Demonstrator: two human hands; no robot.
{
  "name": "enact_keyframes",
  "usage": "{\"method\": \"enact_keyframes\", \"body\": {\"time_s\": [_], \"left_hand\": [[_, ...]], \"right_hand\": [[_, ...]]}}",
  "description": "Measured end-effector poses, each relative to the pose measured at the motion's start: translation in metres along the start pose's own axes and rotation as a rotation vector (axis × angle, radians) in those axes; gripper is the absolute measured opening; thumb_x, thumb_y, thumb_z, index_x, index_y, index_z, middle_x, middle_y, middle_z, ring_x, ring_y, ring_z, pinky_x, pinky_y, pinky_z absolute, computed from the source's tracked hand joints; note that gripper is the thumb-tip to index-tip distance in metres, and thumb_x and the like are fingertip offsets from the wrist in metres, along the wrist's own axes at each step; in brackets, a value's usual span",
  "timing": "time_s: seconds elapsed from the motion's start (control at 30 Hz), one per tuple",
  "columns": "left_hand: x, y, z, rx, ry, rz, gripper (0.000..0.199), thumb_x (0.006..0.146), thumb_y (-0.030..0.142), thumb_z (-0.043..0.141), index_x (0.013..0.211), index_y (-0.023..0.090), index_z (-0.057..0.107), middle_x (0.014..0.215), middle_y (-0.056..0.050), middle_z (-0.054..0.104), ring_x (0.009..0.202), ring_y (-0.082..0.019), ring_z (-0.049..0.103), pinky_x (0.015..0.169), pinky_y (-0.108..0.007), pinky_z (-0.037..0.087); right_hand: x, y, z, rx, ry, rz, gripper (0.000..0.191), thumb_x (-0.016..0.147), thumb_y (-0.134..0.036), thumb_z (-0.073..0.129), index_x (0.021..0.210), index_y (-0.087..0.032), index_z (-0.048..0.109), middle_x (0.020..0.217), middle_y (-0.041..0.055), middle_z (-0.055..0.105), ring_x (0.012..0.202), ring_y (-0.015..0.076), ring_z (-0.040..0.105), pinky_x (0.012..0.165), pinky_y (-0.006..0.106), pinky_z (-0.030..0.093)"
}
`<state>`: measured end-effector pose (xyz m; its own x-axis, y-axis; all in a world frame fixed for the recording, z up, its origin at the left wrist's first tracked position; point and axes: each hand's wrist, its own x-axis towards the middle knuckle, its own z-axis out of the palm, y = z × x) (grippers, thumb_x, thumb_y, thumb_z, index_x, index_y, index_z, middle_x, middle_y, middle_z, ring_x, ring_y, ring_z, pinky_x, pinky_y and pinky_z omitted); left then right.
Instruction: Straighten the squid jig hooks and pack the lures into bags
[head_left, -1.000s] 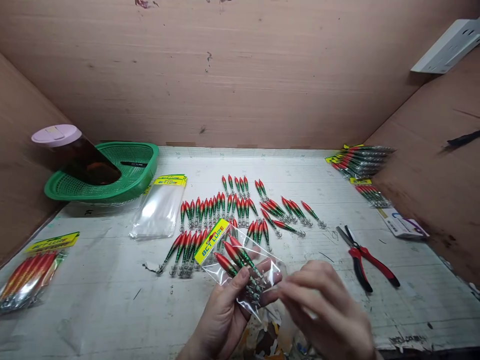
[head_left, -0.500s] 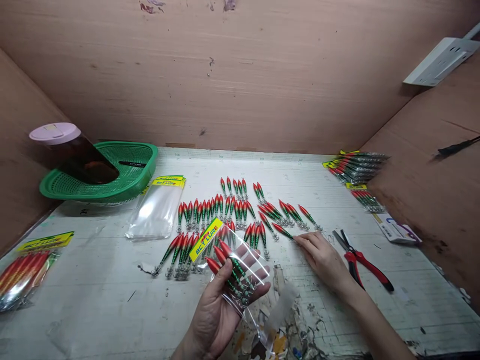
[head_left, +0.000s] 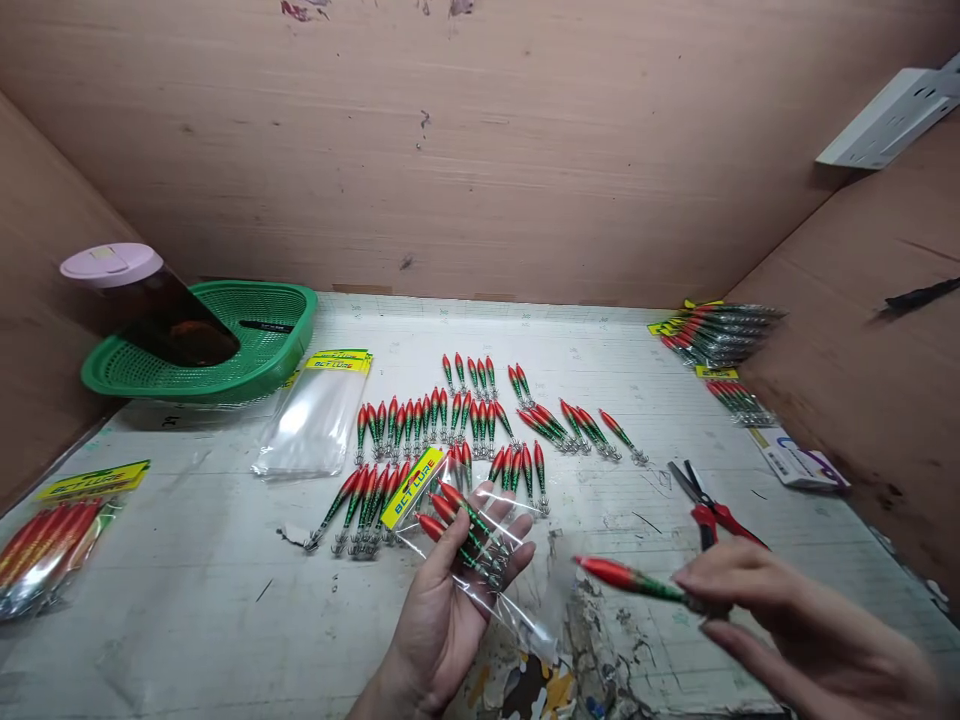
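Note:
My left hand (head_left: 442,620) grips a clear plastic bag (head_left: 517,610) with a yellow and green header reading BCT LURE. Inside it lie 3 red and green fishing lures, their hooks toward my palm. To the right, my right hand (head_left: 802,630), somewhat blurred, pinches one red and green fishing lure (head_left: 637,580) by its hook end, the red tip pointing left at the bag. Beyond both hands, many loose lures (head_left: 412,425) of the same kind lie in rows on the white worktop (head_left: 210,600).
Stacked bags (head_left: 311,420) lie left of the rows, near a green basket (head_left: 289,370) with a lidded bottle (head_left: 172,320). Filled packs (head_left: 712,335) sit far right; another pack (head_left: 52,540) is at left. Red-handled pliers (head_left: 705,515) lie beyond my right hand.
My right hand has picked up a lure from the worktop and drawn it back toward me and to the right. The left hand and bag have barely moved.

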<state>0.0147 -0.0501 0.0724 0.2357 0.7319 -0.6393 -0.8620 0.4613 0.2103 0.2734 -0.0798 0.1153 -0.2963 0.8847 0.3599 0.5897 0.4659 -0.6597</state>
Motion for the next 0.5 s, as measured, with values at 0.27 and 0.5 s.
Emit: {"method": "enact_keyframes", "body": {"time_s": [0.27,0.5], "left_hand": [[-0.003,-0.007,0.0,0.001,-0.001,0.035,0.048,0.093,0.022,0.053,0.14,0.017,0.044,0.113,-0.013,0.072,0.106,-0.03,0.068,0.09,-0.046,0.056],[-0.005,-0.01,0.0,-0.02,-0.053,0.031,0.053,0.093,0.023,0.054,0.144,0.019,0.039,0.117,-0.015,0.07,0.108,-0.028,0.067,0.095,-0.049,0.052]], "right_hand": [[0.008,-0.035,0.064,-0.247,0.134,-0.156,0.036,0.086,-0.004,0.057,0.12,-0.016,0.059,0.092,0.0097,0.067,0.084,0.0197,0.066,0.07,0.028,0.057],[0.011,-0.04,0.091,-0.348,0.181,-0.195,0.037,0.087,-0.002,0.054,0.121,-0.015,0.06,0.104,0.0162,0.064,0.093,0.0231,0.066,0.072,0.032,0.058]]}}
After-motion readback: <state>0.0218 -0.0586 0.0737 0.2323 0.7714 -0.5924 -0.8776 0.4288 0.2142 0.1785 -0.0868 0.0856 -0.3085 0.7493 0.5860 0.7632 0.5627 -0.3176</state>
